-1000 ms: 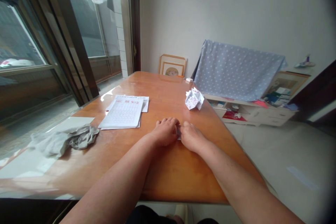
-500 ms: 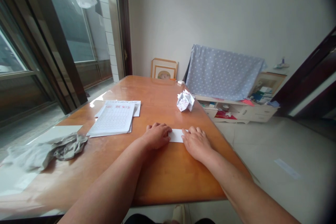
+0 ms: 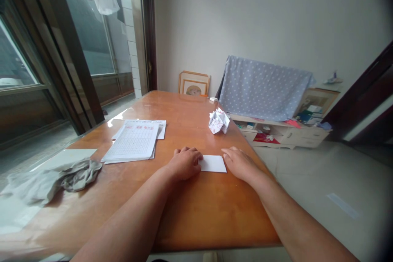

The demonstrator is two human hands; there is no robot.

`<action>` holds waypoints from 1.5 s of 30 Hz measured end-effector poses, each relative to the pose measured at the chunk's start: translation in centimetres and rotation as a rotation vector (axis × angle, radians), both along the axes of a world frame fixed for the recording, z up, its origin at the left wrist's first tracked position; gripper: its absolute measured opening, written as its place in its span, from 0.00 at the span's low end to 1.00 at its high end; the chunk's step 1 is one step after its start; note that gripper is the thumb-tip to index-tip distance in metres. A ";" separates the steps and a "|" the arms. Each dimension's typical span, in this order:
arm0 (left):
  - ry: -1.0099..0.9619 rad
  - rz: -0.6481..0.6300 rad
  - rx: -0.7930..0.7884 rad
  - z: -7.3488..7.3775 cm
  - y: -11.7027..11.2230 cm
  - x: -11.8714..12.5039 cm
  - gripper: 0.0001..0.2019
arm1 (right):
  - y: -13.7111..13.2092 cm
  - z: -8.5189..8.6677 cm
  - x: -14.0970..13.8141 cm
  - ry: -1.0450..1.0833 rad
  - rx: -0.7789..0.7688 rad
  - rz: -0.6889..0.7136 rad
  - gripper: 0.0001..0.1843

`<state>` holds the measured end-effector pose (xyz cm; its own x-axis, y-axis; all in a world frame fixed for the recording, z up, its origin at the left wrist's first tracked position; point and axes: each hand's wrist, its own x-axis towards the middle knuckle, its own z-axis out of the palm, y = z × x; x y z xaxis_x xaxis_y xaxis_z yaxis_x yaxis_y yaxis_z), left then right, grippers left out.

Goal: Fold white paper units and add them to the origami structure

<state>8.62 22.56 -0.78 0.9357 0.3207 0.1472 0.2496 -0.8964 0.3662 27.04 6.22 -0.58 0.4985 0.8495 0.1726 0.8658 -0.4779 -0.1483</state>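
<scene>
Left fingers [image 3: 196, 156] curl over paper [image 3: 214, 163], end hidden, grip unclear — right fingers [image 3: 229, 152] loose, empty.

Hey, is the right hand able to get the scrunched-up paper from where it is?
Probably yes. The scrunched-up paper sits just beyond the right hand, which holds nothing, and only table shows between them.

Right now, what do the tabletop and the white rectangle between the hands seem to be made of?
The tabletop looks like varnished wood or veneer: orange-brown, with glossy reflections. The white rectangle seems matt paper, perhaps card: flat, straight-edged, without shine.
</scene>
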 end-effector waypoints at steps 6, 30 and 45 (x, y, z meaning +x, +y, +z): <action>-0.096 0.075 0.012 -0.4 0.2 0.4 0.17 | 4.1 -0.5 0.4 0.177 0.225 0.235 0.19; -0.016 0.245 -0.164 0.8 -0.1 0.5 0.11 | 3.0 -1.5 0.1 0.371 0.258 0.231 0.09; -0.331 0.182 -0.696 0.5 -0.9 1.1 0.11 | 3.6 -1.3 -0.8 1.000 0.441 0.207 0.15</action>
